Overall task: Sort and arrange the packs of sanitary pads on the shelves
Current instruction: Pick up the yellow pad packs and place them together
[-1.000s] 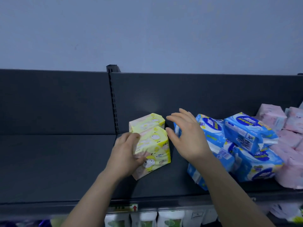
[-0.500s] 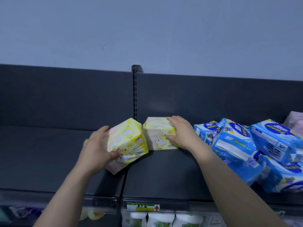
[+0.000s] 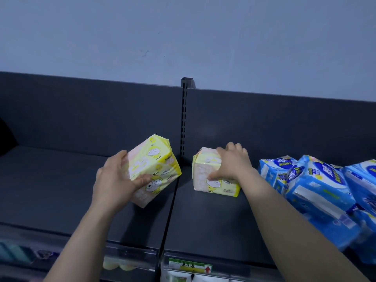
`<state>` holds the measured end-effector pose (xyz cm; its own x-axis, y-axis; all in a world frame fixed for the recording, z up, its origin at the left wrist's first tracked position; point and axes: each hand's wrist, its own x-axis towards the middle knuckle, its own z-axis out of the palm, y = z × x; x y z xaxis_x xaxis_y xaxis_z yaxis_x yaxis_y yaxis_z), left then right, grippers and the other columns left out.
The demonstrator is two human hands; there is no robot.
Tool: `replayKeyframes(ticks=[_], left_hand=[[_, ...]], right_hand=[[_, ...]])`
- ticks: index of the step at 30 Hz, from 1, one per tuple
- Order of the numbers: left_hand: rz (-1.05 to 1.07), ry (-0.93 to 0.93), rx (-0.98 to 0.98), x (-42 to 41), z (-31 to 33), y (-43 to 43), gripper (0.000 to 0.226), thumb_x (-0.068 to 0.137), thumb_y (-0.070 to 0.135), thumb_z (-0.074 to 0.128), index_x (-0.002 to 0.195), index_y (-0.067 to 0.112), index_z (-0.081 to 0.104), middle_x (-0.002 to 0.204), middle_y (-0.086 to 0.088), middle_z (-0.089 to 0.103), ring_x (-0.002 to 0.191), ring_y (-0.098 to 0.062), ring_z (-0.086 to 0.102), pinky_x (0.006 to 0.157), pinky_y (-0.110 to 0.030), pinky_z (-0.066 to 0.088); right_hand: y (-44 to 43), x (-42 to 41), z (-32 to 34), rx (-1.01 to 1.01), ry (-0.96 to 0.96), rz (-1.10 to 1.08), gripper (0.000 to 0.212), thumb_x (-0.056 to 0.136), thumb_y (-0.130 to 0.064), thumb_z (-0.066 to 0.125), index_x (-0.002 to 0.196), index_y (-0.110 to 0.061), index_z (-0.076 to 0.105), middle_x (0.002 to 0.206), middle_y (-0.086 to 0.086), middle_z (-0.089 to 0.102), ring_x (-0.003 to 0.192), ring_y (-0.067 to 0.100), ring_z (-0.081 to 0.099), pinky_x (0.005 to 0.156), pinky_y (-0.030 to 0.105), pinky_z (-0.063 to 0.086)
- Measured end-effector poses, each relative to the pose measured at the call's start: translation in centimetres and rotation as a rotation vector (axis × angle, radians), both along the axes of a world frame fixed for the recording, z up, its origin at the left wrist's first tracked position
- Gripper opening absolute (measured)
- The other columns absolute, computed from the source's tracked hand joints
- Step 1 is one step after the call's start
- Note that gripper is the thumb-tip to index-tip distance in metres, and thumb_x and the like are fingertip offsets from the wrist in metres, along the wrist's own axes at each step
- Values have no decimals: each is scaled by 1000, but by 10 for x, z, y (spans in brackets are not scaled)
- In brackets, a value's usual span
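Left of centre, the left hand (image 3: 114, 180) has its grip wrapped round the tilted yellow pack (image 3: 154, 165), long axis slanting up-right, while just right across the shelf (image 3: 50, 190) seam the right hand (image 3: 234, 163) clasps the standing yellow pack (image 3: 211, 180).

Dim, bluish light left a faint sheen on the back panel (image 3: 211, 131). Soft shadows lay on the shelf (image 3: 50, 190), whose lines bowed near the frame's edges.
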<state>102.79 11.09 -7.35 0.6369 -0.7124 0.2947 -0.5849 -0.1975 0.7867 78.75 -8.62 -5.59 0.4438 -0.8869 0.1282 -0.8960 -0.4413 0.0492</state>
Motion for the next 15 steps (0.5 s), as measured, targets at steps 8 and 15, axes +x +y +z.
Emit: replayKeyframes(ticks=[8, 15], left_hand=[[32, -13, -18, -6, -2, 5, 89, 67, 40, 86, 142, 27, 40, 138, 4, 47, 128, -26, 38, 89, -39, 38], [-9, -15, -88, -13, 2, 1, 90, 68, 36, 86, 144, 24, 39, 142, 5, 44, 130, -25, 35, 94, -38, 36]], right_hand=[[27, -7, -2, 116, -182, -33, 94, 51, -66, 77, 131, -33, 42, 123, -2, 49, 118, 24, 41, 93, 43, 37], [90, -32, 16, 148, -354, -45, 96, 54, -66, 77, 137, -41, 37, 125, -11, 46, 120, 18, 39, 94, 35, 37]])
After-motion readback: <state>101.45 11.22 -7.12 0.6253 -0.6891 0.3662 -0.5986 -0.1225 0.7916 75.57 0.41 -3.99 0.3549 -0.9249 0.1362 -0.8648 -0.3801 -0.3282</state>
